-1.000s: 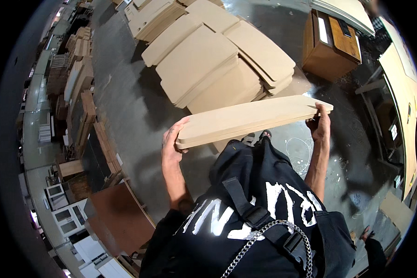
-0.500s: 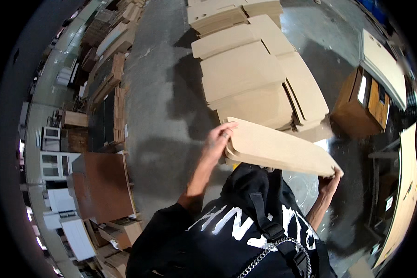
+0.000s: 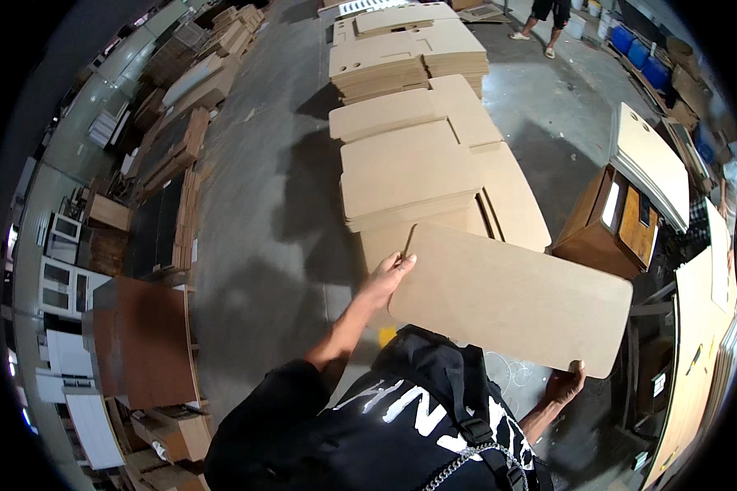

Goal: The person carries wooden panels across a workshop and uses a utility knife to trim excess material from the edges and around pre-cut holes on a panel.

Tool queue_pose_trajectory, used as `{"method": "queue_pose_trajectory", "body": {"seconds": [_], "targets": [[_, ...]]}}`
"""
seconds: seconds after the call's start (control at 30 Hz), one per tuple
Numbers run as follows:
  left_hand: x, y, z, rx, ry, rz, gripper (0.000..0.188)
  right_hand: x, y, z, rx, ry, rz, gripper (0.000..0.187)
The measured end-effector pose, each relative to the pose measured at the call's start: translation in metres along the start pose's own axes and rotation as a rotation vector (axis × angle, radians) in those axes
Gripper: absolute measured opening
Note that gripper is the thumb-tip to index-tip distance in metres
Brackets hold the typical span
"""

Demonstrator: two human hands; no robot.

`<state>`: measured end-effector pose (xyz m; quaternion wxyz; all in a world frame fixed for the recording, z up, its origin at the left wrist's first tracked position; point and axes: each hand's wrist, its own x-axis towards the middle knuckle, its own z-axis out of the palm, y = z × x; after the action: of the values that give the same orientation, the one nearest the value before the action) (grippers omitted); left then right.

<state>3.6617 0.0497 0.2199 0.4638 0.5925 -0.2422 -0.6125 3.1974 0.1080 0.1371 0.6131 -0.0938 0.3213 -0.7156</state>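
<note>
The rounded-corner fibreboard panel [image 3: 512, 303] is held in front of the torso, tilted with its broad face in view, its left end higher in the picture than its right; whether one sheet or several are held cannot be told. The left end is gripped by the left hand [image 3: 382, 282], with the thumb laid on the face near the edge and the other fingers mostly hidden beyond it. The near long edge, close to the right-hand corner, is gripped by the right hand [image 3: 565, 386], with the thumb over the edge and the fingers partly hidden below. Both sets of fingers appear to be closed about as far as the panel's thickness allows. Because the two grips are set on different edges, the far right corner is left without support, so a firm, even pinch is called for at both hands if twisting is to be avoided. The far edge overlaps the nearest stack of cut panels [image 3: 409, 176] in the view; contact cannot be judged, so clearance should be watched lest a rounded corner be knocked. The near edge is best kept off the chain [image 3: 458, 468] on the black garment [image 3: 327, 425], by which the face might be scratched, and footing minded around the loose cord [image 3: 509, 372] on the concrete floor [image 3: 246, 319].
</note>
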Motion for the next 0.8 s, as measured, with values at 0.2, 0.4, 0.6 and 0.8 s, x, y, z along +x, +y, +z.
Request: {"method": "queue_pose_trajectory", "body": {"seconds": [0.2, 0.4, 0.6, 0.8], "targets": [[0.052, -0.065, -0.013, -0.216, -0.073, 0.025, 0.04, -0.002, -0.066, 0.118, -0.12, -0.794, -0.198, 0.074], [0.077, -0.098, -0.052, 0.0, 0.108, 0.214, 0.038, 0.047, -0.075, 0.128, -0.869, -0.286, 0.106, 0.076], [0.087, -0.092, -0.068, 0.287, 0.077, 0.237, 0.06, 0.016, -0.026, 0.067, -1.584, 0.168, 0.066, 0.068], [0.122, -0.07, 0.006, 0.468, -0.163, 0.298, 0.047, -0.044, -0.008, -0.003, -1.246, 0.509, -0.317, 0.051]]}}
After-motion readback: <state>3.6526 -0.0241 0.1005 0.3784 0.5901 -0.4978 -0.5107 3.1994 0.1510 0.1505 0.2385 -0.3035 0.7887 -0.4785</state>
